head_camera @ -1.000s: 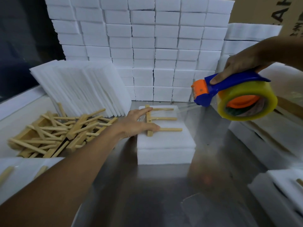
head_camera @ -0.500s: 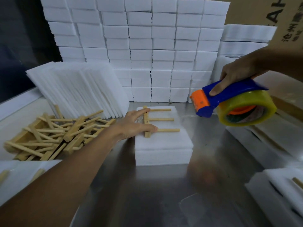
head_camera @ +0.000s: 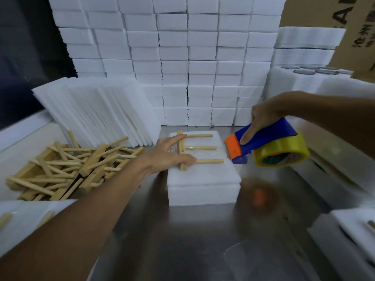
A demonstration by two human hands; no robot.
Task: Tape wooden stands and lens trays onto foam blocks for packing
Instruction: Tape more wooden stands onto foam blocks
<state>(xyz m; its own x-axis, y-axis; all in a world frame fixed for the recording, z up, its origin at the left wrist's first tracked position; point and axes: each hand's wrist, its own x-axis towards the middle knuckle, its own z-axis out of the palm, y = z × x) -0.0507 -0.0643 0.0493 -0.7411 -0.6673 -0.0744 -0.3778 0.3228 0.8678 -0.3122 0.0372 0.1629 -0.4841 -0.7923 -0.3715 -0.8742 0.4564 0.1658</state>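
Down comes the tape dispenser point(head_camera: 263, 144), gripped in the right hand point(head_camera: 263, 116), until its nose meets the foam block point(head_camera: 203, 179) edge. Flat left hand point(head_camera: 162, 157) pins the wooden stand point(head_camera: 182, 151) there, likely so tape won't drag it.

White foam block point(head_camera: 203, 179) carries a tan wooden stand point(head_camera: 181, 151). The dispenser point(head_camera: 261, 138) is blue with an orange front, its tape roll point(head_camera: 282, 152) yellow. The desk point(head_camera: 182, 240) is silver-grey.

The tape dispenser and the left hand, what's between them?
In the head view, the wooden stand on the foam block, with clear tape across it, lies between the dispenser and left hand.
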